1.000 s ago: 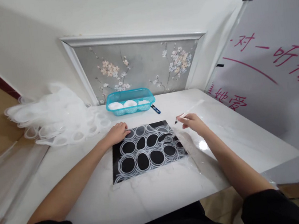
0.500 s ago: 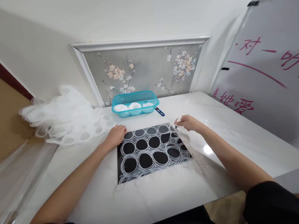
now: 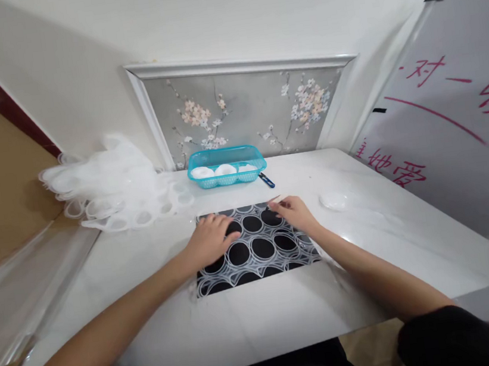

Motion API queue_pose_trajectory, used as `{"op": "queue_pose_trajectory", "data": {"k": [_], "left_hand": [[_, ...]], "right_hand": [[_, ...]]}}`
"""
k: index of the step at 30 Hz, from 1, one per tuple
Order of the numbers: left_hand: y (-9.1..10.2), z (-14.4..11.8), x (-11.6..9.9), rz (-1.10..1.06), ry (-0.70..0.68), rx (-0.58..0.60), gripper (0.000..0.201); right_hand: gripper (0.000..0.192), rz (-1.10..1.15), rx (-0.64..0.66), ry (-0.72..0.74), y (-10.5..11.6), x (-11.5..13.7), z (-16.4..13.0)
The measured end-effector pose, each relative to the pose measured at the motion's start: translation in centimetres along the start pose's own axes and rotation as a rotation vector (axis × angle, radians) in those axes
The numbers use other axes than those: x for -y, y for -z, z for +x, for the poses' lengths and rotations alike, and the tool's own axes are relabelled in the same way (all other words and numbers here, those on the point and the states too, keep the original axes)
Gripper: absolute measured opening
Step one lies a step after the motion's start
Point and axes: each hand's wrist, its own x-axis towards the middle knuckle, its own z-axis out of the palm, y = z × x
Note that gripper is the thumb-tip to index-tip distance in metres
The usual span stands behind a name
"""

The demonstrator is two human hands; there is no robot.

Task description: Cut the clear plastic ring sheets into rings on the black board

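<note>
A black sheet [image 3: 238,254] patterned with rows of white-outlined circles lies flat on the table. My left hand [image 3: 211,239] rests over its upper left part, fingers spread, nothing held. At the sheet's upper right my right hand [image 3: 294,212] is closed in a pinch. A thin, light, pointed piece [image 3: 275,198] sticks out from its fingertips; its kind is too small to tell. To the right of that hand, a whitish round piece [image 3: 334,200] lies on the table.
Behind the sheet stands a blue plastic basket [image 3: 224,154] with white round pieces inside. Beside it lies a small dark blue tool [image 3: 266,180]. A heap of white ring-cut sheets [image 3: 113,179] sits at the left. A whiteboard [image 3: 464,178] borders the right side.
My left hand has moved from the sheet's upper left corner onto the sheet, opening its fingers. My right hand has shifted left over the sheet. The round piece at right now shows.
</note>
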Motion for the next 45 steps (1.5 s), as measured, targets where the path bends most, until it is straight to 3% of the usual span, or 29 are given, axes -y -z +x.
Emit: {"op": "queue_pose_trajectory", "data": {"k": [5,17,20,24,26,29,30,31,34,39,42,45], "left_hand": [[-0.6,-2.5,-3.7,-0.067,-0.213,0.022,0.062],[-1.5,-3.1,-4.1,-0.02,-0.253,0.05,0.069],[-1.2,-3.2,-4.0,-0.043,-0.246,0.083,0.069],[-0.8,-3.2,-4.0,-0.09,-0.238,0.114,0.069],[-0.6,-3.2,-4.1,-0.113,-0.227,0.129,0.069],[-0.4,-3.3,-4.0,-0.149,-0.195,0.169,0.071],[-0.3,-3.3,-3.9,-0.163,-0.188,0.188,0.071],[-0.1,-3.3,-3.7,-0.177,-0.186,0.208,0.07],[0.4,-3.4,-3.3,-0.21,-0.209,0.25,0.068],[0.8,-4.3,-3.0,-0.208,-0.267,0.254,0.069],[0.6,-5.2,-2.5,-0.16,-0.208,0.212,0.074],[-0.1,-6.1,-1.6,-0.112,-0.121,0.181,0.075]], "right_hand": [[0.031,0.146,0.142,0.065,-3.3,1.7,-3.0],[0.025,0.068,0.1,0.084,-4.3,1.1,-3.3],[0.025,-0.091,0.113,0.216,-4.6,1.7,-4.1],[0.021,-0.481,0.249,0.468,-4.8,3.0,-4.4],[0.02,-0.568,0.216,0.43,-3.9,3.3,-3.0],[0.029,-0.554,-0.014,0.261,-1.0,3.2,0.7],[0.032,-0.523,-0.122,0.207,0.1,3.0,1.9],[0.029,-0.343,-0.282,0.131,1.1,2.7,3.0],[0.026,0.229,-0.465,0.006,2.5,1.9,4.4],[0.016,0.961,-0.342,-0.301,1.5,1.6,3.1],[0.011,1.133,-0.231,-0.36,1.0,2.3,2.2],[0.015,1.13,-0.125,-0.289,0.2,3.6,1.3]]}}
